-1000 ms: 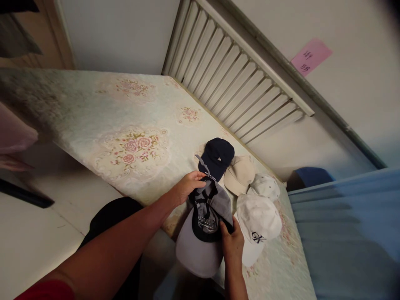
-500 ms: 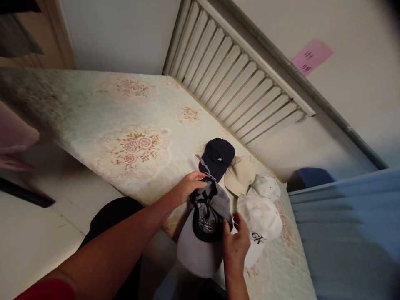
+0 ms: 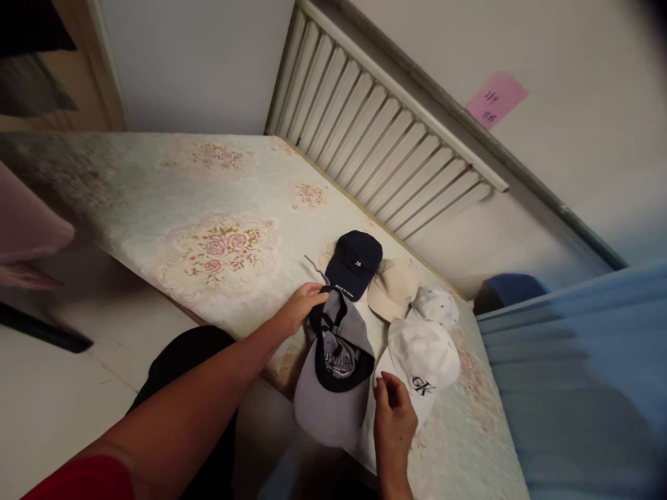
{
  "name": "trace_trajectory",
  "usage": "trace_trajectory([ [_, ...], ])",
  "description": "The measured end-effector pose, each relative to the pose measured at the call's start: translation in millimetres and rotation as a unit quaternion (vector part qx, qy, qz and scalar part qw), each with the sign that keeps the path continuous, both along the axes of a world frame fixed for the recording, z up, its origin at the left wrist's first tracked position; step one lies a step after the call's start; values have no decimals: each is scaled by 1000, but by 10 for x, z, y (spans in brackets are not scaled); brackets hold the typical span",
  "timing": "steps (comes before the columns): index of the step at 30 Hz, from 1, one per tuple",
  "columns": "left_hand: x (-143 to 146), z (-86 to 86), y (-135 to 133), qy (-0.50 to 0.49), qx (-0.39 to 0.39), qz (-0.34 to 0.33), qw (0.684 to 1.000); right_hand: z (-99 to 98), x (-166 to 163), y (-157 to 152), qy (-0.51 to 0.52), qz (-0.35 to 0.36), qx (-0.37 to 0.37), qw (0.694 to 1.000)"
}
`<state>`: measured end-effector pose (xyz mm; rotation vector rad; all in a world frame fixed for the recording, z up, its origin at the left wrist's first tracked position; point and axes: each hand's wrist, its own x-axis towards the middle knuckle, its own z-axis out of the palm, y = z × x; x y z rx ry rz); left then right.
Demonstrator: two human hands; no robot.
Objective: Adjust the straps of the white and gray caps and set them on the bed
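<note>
grey cap [image 3: 333, 378] pinned crown-down at mattress [image 3: 156, 201] edge by left hand [image 3: 299, 310], fingers clamped on strap | right hand [image 3: 393, 417] loosely curled, empty, beside it | white cap [image 3: 423, 351] just right

dim, warm indoor light; the left hand [image 3: 297, 314] and right hand [image 3: 393, 420] sit in soft shadow, floor left of them brighter, frame edges stretched, corners darkened, blue surface to the right blurred

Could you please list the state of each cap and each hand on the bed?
Grey cap with black inner band: upside down, back held by left hand.
Right hand: free, beside white cap with dark logo.
Navy cap: lying flat.
Beige cap: lying flat.
</note>
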<state>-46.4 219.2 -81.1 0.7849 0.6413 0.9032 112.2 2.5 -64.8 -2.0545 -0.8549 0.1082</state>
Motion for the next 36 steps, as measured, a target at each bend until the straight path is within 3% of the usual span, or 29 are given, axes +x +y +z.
trace_trajectory([
  [4,-23,-125,-80,45,-18,44,998,-256,286,-359,62,-11,-30,998],
  [9,-128,-178,-298,30,-15,87,996,-488,455,-666,82,32,-61,994],
  [16,-386,-185,-686,29,-7,139,990,-594,454,-769,114,77,-2,990],
  [19,-495,-192,-821,89,17,193,977,-621,450,-802,119,94,26,988],
  [22,-515,-143,-1004,207,82,263,939,-651,451,-848,118,112,48,986],
  [24,-441,-49,-1200,262,152,237,923,-662,450,-874,122,119,58,984],
  [26,-310,98,-1456,312,284,172,891,-662,450,-886,126,121,68,982],
  [30,-31,426,-1951,413,486,131,759,-648,446,-876,135,132,87,978],
  [32,59,518,-2084,444,514,102,727,-645,443,-865,141,137,96,976],
  [36,175,489,-2143,491,478,-3,728,-652,442,-856,149,137,103,974],
])
